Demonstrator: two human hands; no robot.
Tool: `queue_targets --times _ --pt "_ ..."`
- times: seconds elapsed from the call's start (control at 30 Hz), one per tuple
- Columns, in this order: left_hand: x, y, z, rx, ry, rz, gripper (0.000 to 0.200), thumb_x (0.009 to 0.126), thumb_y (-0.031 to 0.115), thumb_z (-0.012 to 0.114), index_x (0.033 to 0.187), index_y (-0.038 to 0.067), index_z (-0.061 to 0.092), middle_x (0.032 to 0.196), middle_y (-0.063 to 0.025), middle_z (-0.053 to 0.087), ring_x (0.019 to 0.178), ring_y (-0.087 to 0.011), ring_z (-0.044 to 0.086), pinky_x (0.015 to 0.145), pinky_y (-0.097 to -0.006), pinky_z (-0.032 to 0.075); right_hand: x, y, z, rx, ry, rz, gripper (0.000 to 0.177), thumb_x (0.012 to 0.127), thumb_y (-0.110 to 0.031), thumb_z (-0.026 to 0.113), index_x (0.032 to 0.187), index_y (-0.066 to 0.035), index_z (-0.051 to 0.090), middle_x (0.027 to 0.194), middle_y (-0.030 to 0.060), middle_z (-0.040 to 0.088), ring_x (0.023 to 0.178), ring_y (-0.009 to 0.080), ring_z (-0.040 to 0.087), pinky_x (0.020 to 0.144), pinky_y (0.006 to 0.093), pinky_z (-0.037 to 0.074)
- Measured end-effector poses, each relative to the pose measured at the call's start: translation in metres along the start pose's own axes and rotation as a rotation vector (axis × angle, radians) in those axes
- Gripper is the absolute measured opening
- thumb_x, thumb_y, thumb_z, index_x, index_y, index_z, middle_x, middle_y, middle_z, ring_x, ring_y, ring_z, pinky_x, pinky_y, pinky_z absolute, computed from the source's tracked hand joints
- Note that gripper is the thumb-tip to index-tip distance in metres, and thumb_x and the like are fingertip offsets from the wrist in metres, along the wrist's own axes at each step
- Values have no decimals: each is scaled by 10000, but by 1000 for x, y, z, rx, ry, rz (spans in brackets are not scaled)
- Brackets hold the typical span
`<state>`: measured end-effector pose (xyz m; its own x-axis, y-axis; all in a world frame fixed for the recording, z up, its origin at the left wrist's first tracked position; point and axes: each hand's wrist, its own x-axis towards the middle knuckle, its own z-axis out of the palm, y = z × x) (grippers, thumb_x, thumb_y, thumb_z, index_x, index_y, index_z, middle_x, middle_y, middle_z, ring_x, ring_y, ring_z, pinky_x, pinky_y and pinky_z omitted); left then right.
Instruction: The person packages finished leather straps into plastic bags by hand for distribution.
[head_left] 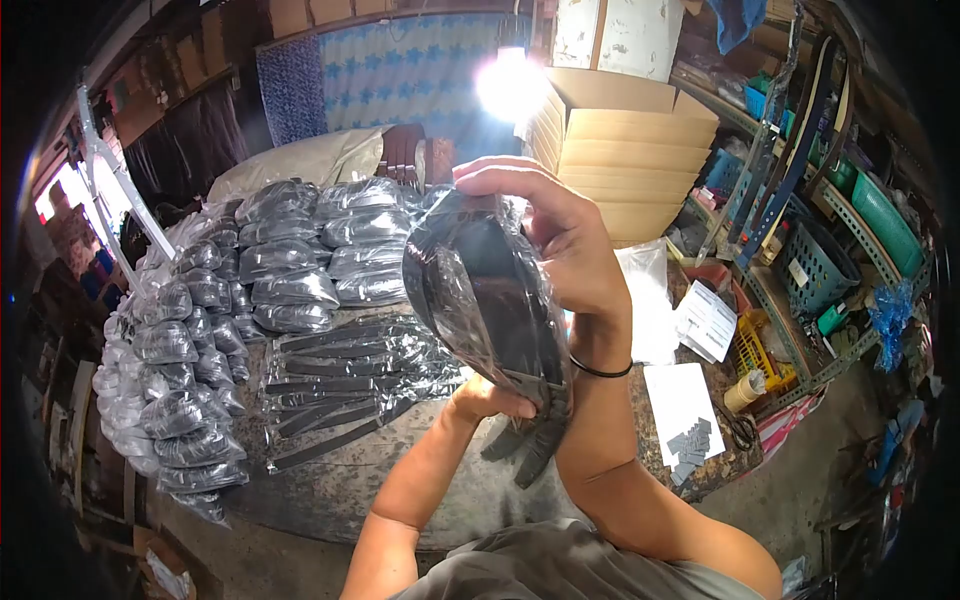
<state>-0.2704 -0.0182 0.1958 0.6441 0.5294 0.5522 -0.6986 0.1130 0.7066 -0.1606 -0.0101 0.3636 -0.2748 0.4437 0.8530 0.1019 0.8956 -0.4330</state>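
Close to the camera, a looped bundle of black belts (480, 300) in clear plastic stands upright between my hands. My right hand (570, 235) curls over its top and right side, fingers bent round the plastic. At the lower end, my left hand (495, 398) grips the bundle with the thumb in front; its other fingers are hidden behind. Loose strap ends (535, 450) hang out below. On the table behind lie several flat black belts (340, 380) in clear plastic.
Wrapped black bundles (290, 250) are piled high at the table's left and back. Cardboard boxes (630, 150) stand behind under a lit bulb (510, 85). To the right are white paper with small dark pieces (692, 445), a yellow basket (765, 350) and shelving with a grey basket (815, 262).
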Motion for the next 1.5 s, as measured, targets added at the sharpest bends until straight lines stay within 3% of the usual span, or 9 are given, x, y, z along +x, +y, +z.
queue_targets --times 0.73,0.9,0.97,1.0,1.07,1.17,1.27,1.33,1.5 --pt "3 -11 -12 -58 -108 -85 874 594 65 781 1353 3 352 1210 -115 545 1114 -238 521 969 -388 413 -5 23 -4 78 -27 23 631 564 -172 846 1139 -78 604 1078 43 635 995 166 587 873 298 460" --pt "-24 -24 -49 163 -91 -228 792 638 37 736 1334 -32 365 1164 -161 585 1090 -286 557 969 -410 424 -3 17 -24 -166 -155 220 478 690 2 725 1146 -46 592 1158 79 592 1043 143 555 839 261 465" --pt "-31 -26 -51 180 69 -261 705 639 16 713 1284 -35 433 1101 -155 615 1049 -268 578 931 -387 445 -8 27 -31 -256 -204 322 433 739 44 675 1155 -36 585 1188 85 581 1064 135 544 846 252 462" --pt "-24 -13 -24 139 229 -223 318 651 -1 755 923 21 593 842 -18 580 787 -139 555 728 -283 456 -12 39 -33 -200 -167 283 434 745 50 657 1164 -34 582 1190 84 581 1064 138 547 854 255 457" --pt "-13 1 11 211 280 -171 309 656 19 767 906 26 585 838 -8 577 780 -126 544 721 -279 452 -16 46 -31 108 -54 259 443 755 29 641 1189 -24 574 1189 90 585 1061 144 556 871 263 446" --pt "-11 -12 19 313 313 -100 334 681 60 780 953 28 588 855 12 579 791 -96 529 713 -265 447 -20 44 -27 3 27 257 410 779 6 630 1185 -14 580 1172 90 589 1059 149 554 897 273 441" --pt "-12 -8 21 330 408 -125 336 700 75 773 979 34 590 862 17 578 790 -86 525 707 -257 446 -16 63 -27 -28 -27 211 387 799 -37 616 1184 -10 585 1164 81 592 1038 140 548 916 286 433" --pt "-14 -12 14 347 471 -193 508 705 20 721 1177 -1 534 1073 -59 590 948 -158 563 825 -307 469 -12 82 -27 -129 -61 112 367 836 -116 600 1185 -4 583 1161 79 593 1026 134 547 915 290 434" --pt "-9 -14 11 124 618 -186 388 720 47 739 1079 -1 598 1014 -59 635 897 -137 598 789 -292 495 -15 125 -30 -77 -223 212 430 847 -260 606 1185 3 572 1148 79 598 1022 128 547 914 288 433"
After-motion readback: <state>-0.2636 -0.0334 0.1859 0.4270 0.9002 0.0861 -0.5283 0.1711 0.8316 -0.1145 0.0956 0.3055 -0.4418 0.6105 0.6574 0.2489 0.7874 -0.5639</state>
